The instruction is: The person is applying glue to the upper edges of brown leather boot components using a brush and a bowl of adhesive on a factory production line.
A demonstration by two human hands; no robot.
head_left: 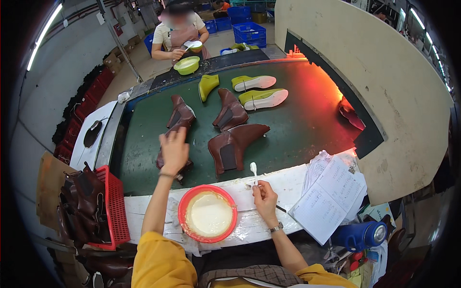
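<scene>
My right hand (265, 198) pinches a small brush (253, 169) upright, its head coated in white paste. In front of me stands a red bowl (182, 222) holding creamy white liquid. My left hand (175, 148) is stretched over the green conveyor belt (283, 144), fingers spread on or just above a brown boot upper (185, 166), which it mostly covers. Just beyond those fingers lies another brown boot upper (181, 115). Two more brown boot uppers, one farther (229, 109) and one nearer (236, 144), lie on their sides to the right.
Yellow-green shoes (261, 99) with pale soles lie farther along the belt, below a red-lit tunnel opening (331, 91). A person (180, 36) opposite holds a bowl and brush. A red basket (115, 211) of boot uppers stands left; an open notebook (326, 199) and blue flask (360, 236) lie right.
</scene>
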